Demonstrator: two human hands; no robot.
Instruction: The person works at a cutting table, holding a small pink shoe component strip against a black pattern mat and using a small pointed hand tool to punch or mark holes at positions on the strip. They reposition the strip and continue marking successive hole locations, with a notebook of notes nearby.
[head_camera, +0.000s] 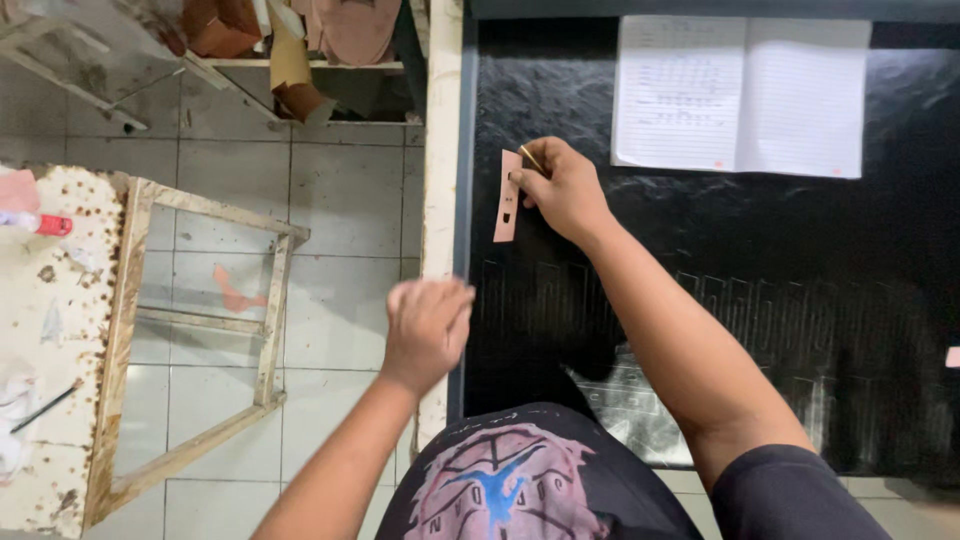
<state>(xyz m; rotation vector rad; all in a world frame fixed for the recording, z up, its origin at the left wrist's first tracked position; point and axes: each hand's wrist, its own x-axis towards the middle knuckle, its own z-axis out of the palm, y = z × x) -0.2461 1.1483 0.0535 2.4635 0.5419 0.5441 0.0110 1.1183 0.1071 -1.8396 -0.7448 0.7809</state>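
A thin, pinkish leather strip (508, 196) with small punched holes lies flat on the dark, scuffed mat (800, 290), near its left edge. The right hand (563, 188) presses on the strip, pinching a slim brass-coloured tool (531, 158). The left hand (428, 325) hovers over the table's edge, curled into an empty fist.

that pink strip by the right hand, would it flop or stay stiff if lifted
The pink strip looks thin and flat, with small cut-out holes, so it is probably light and would bend somewhat when lifted by one end. It lies flat on the black work surface, so it may slide rather than roll. The right hand touches its edge.
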